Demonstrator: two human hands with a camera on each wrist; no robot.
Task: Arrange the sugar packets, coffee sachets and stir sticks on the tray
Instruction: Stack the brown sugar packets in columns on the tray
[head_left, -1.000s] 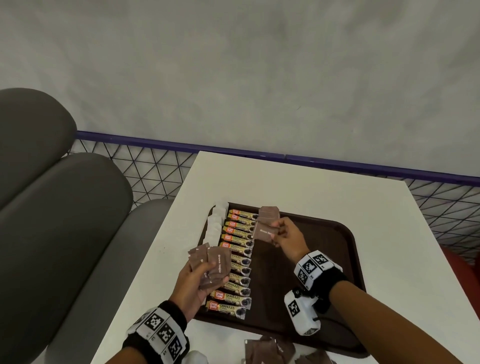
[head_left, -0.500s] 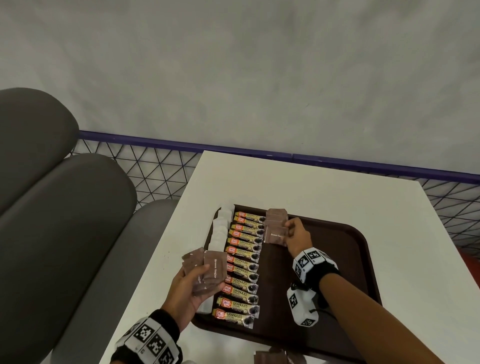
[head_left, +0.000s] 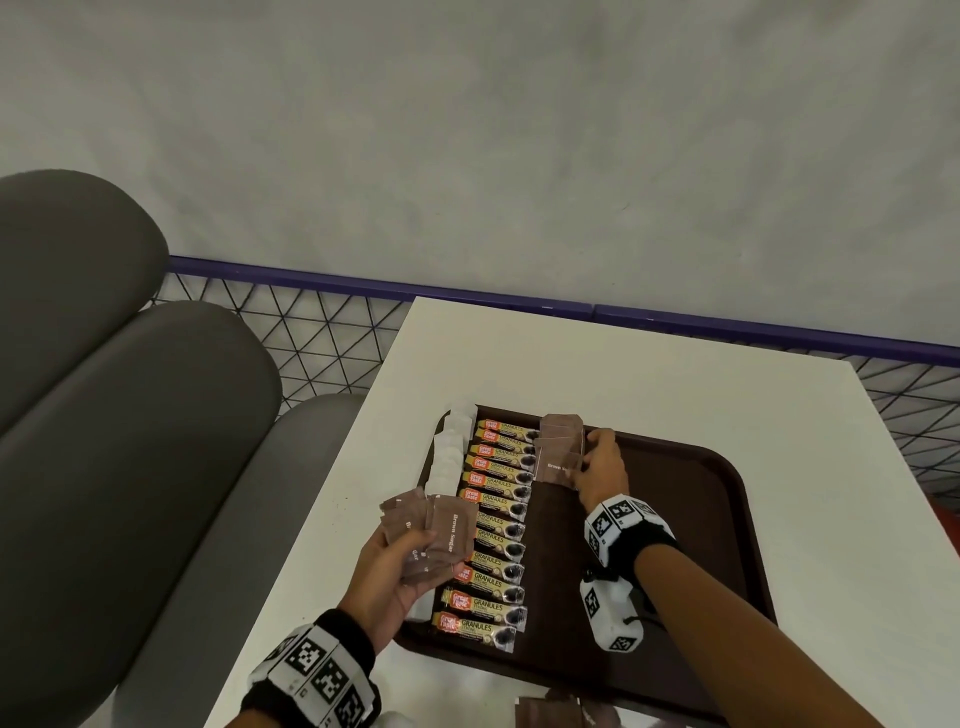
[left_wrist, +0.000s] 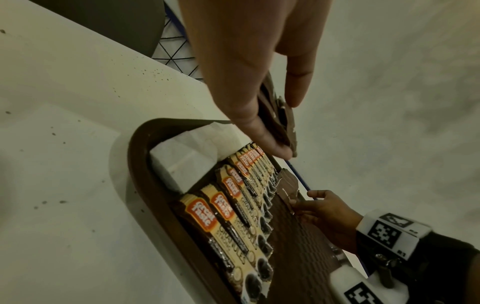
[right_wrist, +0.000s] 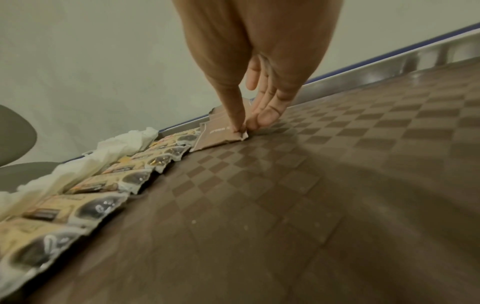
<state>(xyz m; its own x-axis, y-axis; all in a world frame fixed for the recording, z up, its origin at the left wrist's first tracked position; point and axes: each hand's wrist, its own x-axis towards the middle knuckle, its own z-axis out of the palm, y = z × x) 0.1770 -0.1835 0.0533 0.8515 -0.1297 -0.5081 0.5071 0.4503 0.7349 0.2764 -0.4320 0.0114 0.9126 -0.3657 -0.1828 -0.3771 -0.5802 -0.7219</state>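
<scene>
The right hand is now laying its pinched, light, bendy sugar packet beside the coffee sachets; the left hand is pinching more.

A white counter stands against a grey, mottled surface. Along the counter's far edge runs a purple rail over black wire mesh. Off the left edge sit rounded grey seat cushions.
</scene>
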